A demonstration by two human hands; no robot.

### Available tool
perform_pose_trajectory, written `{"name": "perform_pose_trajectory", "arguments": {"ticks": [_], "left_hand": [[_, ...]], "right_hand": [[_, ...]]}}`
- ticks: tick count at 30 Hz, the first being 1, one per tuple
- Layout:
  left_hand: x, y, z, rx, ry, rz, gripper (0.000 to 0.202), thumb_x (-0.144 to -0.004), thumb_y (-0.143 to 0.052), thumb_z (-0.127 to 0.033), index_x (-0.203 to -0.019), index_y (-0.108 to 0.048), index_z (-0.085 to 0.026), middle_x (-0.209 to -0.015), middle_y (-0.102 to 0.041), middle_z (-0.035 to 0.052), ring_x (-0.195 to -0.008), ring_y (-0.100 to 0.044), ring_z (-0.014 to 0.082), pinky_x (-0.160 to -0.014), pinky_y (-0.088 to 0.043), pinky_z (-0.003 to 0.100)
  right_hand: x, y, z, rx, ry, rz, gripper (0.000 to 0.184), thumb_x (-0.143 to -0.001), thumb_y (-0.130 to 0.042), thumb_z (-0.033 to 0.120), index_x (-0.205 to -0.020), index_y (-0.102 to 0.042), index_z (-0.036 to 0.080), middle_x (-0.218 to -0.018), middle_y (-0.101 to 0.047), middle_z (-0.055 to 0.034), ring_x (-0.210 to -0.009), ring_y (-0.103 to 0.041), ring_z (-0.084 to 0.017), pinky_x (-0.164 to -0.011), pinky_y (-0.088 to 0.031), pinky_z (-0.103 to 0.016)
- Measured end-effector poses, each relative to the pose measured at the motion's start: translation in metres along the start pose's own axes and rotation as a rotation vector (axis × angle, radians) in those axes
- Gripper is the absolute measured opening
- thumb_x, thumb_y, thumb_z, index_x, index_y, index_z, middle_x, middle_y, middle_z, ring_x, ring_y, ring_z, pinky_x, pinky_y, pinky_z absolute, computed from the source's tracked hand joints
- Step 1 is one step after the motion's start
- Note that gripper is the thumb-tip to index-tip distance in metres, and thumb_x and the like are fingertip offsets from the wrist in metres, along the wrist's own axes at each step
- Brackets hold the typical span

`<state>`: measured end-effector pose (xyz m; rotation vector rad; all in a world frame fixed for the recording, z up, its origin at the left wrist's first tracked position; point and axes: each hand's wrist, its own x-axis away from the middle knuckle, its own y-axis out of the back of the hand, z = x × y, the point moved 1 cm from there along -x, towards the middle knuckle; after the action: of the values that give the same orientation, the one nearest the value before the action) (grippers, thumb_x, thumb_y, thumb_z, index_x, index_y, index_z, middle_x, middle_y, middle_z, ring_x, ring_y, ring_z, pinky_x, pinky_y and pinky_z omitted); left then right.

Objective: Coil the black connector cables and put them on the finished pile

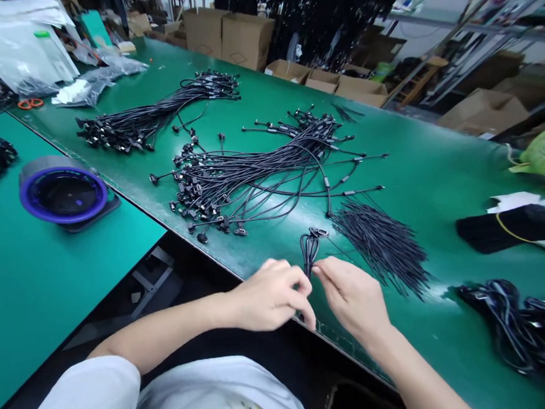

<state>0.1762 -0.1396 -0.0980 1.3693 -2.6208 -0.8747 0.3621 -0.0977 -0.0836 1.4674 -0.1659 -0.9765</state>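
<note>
A small coil of black cable (310,247) with a metal-tipped connector (319,232) at its top end stands near the table's front edge. My left hand (274,295) has its fingers curled around the lower part of the coil, which is partly hidden behind them. From the other side, the thumb and fingertips of my right hand (353,294) pinch at the coil's edge. Whether a thin tie is also between those fingertips is too small to tell. Just beyond my right hand lies a pile of thin black ties (381,240).
Loose black cables (259,164) spread across the green table (443,175), with another cable bundle (162,111) behind. Coiled cables (515,322) lie at the right. A purple-rimmed tape roll (63,189) sits left, orange scissors (30,104) farther back. Cardboard boxes (247,40) stand behind.
</note>
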Motion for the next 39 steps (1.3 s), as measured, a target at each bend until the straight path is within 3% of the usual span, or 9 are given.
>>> {"name": "perform_pose_trajectory", "arguments": {"ticks": [4,9,12,16,19,22,26,35,39], "left_hand": [[-0.007,-0.023,0.020,0.280,0.184,-0.054,0.030,-0.083,-0.046,-0.013,-0.096,-0.073,-0.019,-0.094,-0.058,0.0044,-0.089,-0.056,0.0164,-0.091,-0.043,0.030],[-0.017,-0.012,0.033,0.957,0.454,-0.193,0.052,-0.094,-0.033,-0.046,-0.097,-0.072,-0.012,-0.090,-0.065,0.0096,-0.087,-0.059,0.0202,-0.085,-0.047,0.034],[-0.009,0.004,0.014,0.794,0.319,-0.211,0.065,-0.090,-0.036,-0.068,-0.094,-0.074,-0.015,-0.103,-0.065,0.0116,-0.099,-0.058,0.0233,-0.093,-0.044,0.037],[0.007,0.009,-0.013,0.435,0.135,-0.159,0.067,-0.090,-0.030,-0.071,-0.087,-0.073,-0.019,-0.104,-0.066,0.0106,-0.103,-0.052,0.0229,-0.103,-0.038,0.038],[0.011,0.001,-0.010,0.398,0.265,-0.298,0.049,-0.093,-0.044,-0.058,-0.077,-0.066,-0.017,-0.096,-0.066,0.0088,-0.093,-0.054,0.0198,-0.095,-0.042,0.035],[0.007,-0.012,0.003,0.470,0.367,-0.440,0.034,-0.090,-0.056,-0.050,-0.096,-0.064,-0.018,-0.113,-0.061,0.0085,-0.100,-0.057,0.0199,-0.094,-0.045,0.034],[-0.005,-0.025,0.008,0.593,0.345,-0.367,0.039,-0.097,-0.045,-0.044,-0.124,-0.059,-0.020,-0.134,-0.058,0.0086,-0.129,-0.048,0.0224,-0.113,-0.033,0.036],[-0.045,-0.046,0.002,0.985,0.513,-0.516,0.041,-0.083,-0.068,-0.041,-0.117,-0.063,-0.019,-0.136,-0.060,0.0113,-0.131,-0.051,0.0270,-0.111,-0.040,0.042],[-0.047,-0.047,0.008,0.798,0.491,-0.451,0.037,-0.087,-0.061,-0.046,-0.116,-0.061,-0.024,-0.145,-0.052,0.0080,-0.137,-0.045,0.0279,-0.108,-0.045,0.044]], "right_hand": [[0.001,-0.001,0.012,0.250,0.078,-0.060,0.031,-0.098,-0.042,0.019,-0.068,-0.052,0.020,-0.060,-0.051,-0.0001,-0.060,-0.046,-0.014,-0.058,-0.031,-0.026],[0.006,-0.008,0.030,0.183,0.266,-0.037,0.027,-0.093,-0.044,0.011,-0.072,-0.058,0.019,-0.065,-0.058,-0.0014,-0.061,-0.046,-0.014,-0.061,-0.032,-0.027],[0.008,-0.011,0.024,0.024,0.249,0.036,0.031,-0.095,-0.040,0.013,-0.073,-0.061,0.019,-0.065,-0.061,-0.0016,-0.062,-0.051,-0.014,-0.061,-0.036,-0.026],[0.006,-0.006,0.010,-0.168,-0.005,0.145,0.035,-0.099,-0.035,0.022,-0.078,-0.062,0.020,-0.069,-0.063,-0.0008,-0.063,-0.055,-0.012,-0.060,-0.038,-0.022],[0.005,0.002,0.012,-0.100,-0.111,0.080,0.034,-0.100,-0.038,0.027,-0.075,-0.060,0.019,-0.069,-0.062,-0.0015,-0.065,-0.055,-0.012,-0.063,-0.036,-0.023],[0.004,0.003,0.021,-0.003,-0.107,0.021,0.036,-0.100,-0.037,0.027,-0.074,-0.060,0.019,-0.067,-0.061,-0.0022,-0.066,-0.053,-0.013,-0.063,-0.035,-0.025],[0.006,-0.005,0.025,-0.203,-0.174,0.049,0.036,-0.102,-0.034,0.025,-0.077,-0.059,0.018,-0.076,-0.065,-0.0028,-0.072,-0.059,-0.012,-0.067,-0.041,-0.022],[0.031,-0.026,0.035,-0.113,-0.417,0.080,0.036,-0.098,-0.042,0.032,-0.125,-0.052,0.009,-0.105,-0.067,-0.0144,-0.096,-0.060,-0.024,-0.083,-0.051,-0.036],[0.058,-0.011,-0.014,0.061,-0.557,0.134,0.030,-0.094,-0.042,0.017,-0.120,-0.057,0.015,-0.096,-0.069,-0.0073,-0.087,-0.062,-0.018,-0.079,-0.051,-0.028]]}}
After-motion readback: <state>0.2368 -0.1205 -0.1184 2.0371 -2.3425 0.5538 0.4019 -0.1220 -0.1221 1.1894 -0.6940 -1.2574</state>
